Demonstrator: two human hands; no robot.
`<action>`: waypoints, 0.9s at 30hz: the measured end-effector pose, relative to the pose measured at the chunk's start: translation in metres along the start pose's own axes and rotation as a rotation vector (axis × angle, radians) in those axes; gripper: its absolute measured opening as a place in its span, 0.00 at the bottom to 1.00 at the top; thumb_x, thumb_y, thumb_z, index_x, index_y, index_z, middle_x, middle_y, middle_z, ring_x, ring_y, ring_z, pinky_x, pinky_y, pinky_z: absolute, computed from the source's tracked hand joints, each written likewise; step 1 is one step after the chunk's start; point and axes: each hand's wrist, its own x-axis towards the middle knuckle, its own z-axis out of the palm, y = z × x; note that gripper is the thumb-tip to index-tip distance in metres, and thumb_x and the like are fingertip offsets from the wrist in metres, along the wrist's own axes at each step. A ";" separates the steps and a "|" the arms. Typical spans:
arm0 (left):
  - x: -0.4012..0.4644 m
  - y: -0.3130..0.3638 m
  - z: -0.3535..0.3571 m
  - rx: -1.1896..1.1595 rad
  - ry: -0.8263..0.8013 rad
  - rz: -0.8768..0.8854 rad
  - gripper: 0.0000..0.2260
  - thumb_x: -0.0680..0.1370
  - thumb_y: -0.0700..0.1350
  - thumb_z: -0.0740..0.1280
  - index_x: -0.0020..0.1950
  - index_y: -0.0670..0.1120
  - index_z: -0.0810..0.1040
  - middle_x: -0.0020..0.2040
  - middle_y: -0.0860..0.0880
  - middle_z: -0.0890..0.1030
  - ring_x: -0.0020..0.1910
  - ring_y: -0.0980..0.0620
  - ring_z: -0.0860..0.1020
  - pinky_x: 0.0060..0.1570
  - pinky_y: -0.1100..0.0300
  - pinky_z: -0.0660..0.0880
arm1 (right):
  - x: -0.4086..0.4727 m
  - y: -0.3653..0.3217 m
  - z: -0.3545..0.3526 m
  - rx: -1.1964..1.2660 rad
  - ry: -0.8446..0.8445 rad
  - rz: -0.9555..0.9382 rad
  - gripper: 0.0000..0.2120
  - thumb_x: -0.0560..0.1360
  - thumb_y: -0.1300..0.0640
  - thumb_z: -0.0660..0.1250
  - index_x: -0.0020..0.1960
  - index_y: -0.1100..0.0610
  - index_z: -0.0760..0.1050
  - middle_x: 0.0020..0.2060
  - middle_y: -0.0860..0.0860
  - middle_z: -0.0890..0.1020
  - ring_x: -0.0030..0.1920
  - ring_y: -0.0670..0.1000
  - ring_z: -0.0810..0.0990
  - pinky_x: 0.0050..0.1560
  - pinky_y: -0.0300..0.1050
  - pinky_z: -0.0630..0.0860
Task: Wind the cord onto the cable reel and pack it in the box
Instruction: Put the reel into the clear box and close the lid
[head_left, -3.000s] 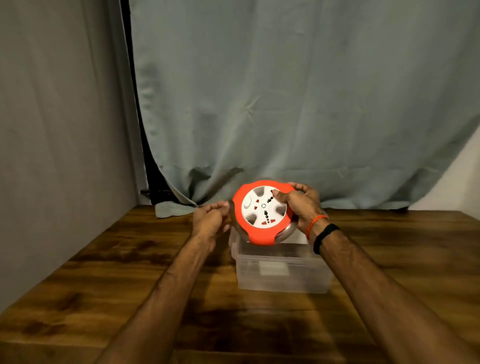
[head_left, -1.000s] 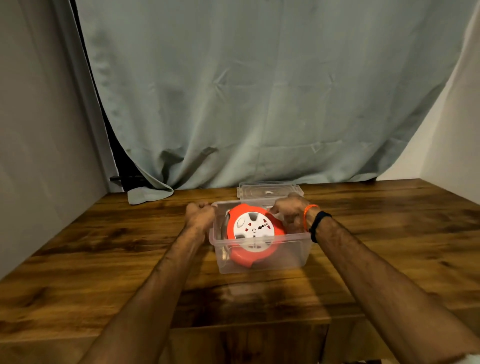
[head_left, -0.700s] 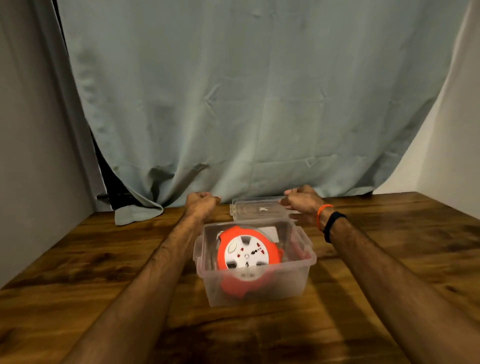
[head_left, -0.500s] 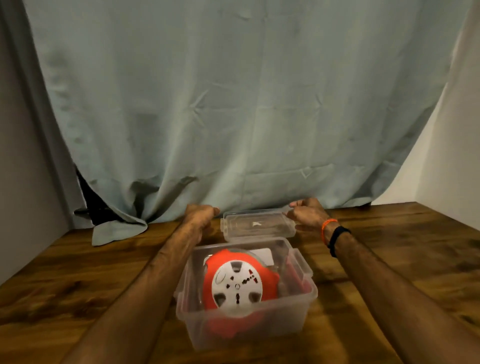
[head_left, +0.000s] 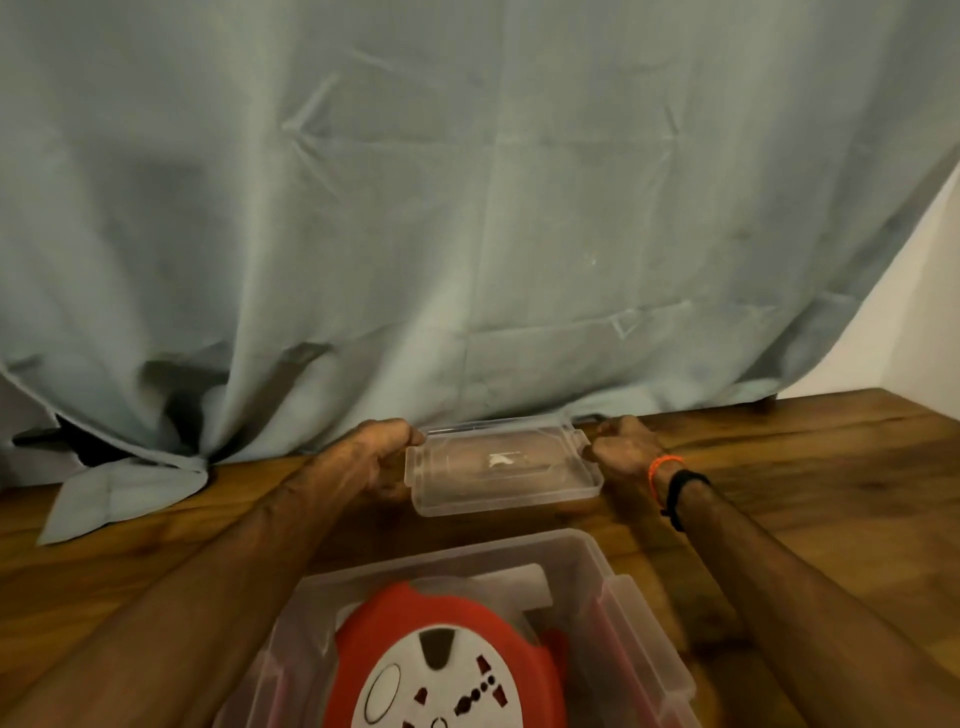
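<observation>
Behind the round red reel, both hands grip a clear rectangular lid.

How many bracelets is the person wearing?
2, both on the right wrist: an orange band nearer the right hand, and a black band just behind it. The left wrist shows none.

Cable reel: lower part cut off by the bottom edge; cord not visible.
Box: near side cut off; walls blurred.
Left hand: fingertips hidden under the lid at its left end.
Right hand: fingertips hidden at the lid's right end.
Mark at lid centre, between the hands: too small to read.
Dark object beyond the left hand: mostly hidden by the curtain.
</observation>
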 end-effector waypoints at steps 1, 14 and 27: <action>0.003 -0.001 0.002 0.013 -0.006 -0.006 0.18 0.81 0.41 0.62 0.31 0.44 0.69 0.20 0.48 0.68 0.27 0.47 0.65 0.38 0.55 0.70 | 0.002 0.000 0.001 -0.006 -0.010 0.001 0.17 0.71 0.59 0.70 0.60 0.58 0.77 0.58 0.57 0.81 0.58 0.57 0.79 0.60 0.51 0.77; -0.022 0.008 -0.003 -0.071 0.005 0.004 0.06 0.79 0.40 0.67 0.42 0.42 0.75 0.40 0.44 0.76 0.40 0.47 0.74 0.37 0.52 0.72 | -0.001 -0.011 -0.001 0.122 0.137 0.054 0.17 0.72 0.62 0.71 0.60 0.58 0.79 0.62 0.55 0.80 0.64 0.56 0.77 0.66 0.45 0.73; -0.158 -0.025 -0.080 -0.220 0.415 0.258 0.22 0.72 0.28 0.72 0.64 0.36 0.76 0.54 0.38 0.82 0.48 0.40 0.82 0.53 0.42 0.82 | -0.121 -0.057 -0.043 0.450 -0.067 -0.068 0.10 0.68 0.69 0.69 0.49 0.69 0.80 0.39 0.59 0.76 0.40 0.56 0.74 0.45 0.54 0.78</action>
